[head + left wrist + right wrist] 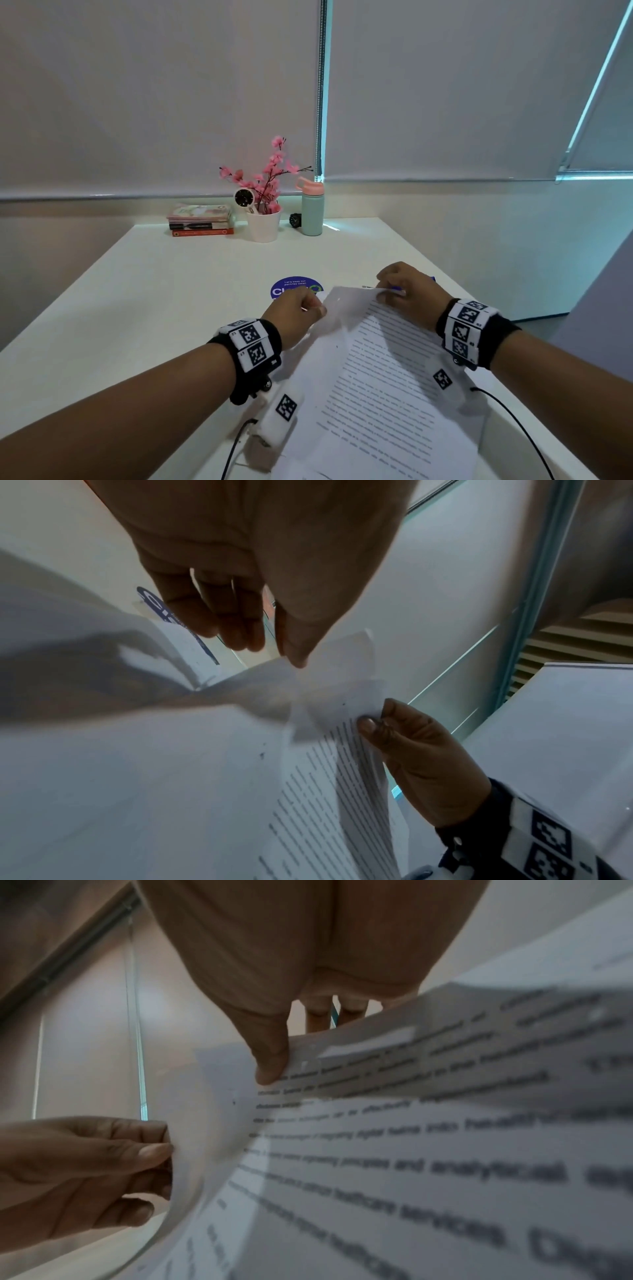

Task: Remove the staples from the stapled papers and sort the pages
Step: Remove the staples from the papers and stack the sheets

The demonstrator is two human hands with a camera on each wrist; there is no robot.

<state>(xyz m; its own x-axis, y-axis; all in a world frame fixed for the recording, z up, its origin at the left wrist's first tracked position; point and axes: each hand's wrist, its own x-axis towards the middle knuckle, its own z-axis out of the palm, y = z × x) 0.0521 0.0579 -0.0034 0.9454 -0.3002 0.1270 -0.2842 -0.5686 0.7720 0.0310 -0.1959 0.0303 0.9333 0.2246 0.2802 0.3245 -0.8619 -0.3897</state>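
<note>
A stack of printed pages (383, 377) lies on the white table (171, 291) in front of me. My left hand (317, 308) pinches the top left corner of the upper sheet (346, 301), which is lifted and curled. My right hand (385, 293) pinches the top edge of a text page beneath it. In the left wrist view my left thumb (294, 653) presses the blank corner, and the right hand (373, 721) holds the printed page (342, 777). The right wrist view shows my right thumb (270, 1066) on the text page (411, 1150) and the left hand (161, 1150) gripping the sheet's edge. Something blue (397, 288) peeks from under the right hand; I cannot identify it.
A round blue sticker (291, 284) lies just beyond my left hand. At the table's back stand books (200, 221), a white pot of pink flowers (263, 224), a small fan (245, 198) and a teal bottle (312, 209). The table's right edge runs close by my right arm.
</note>
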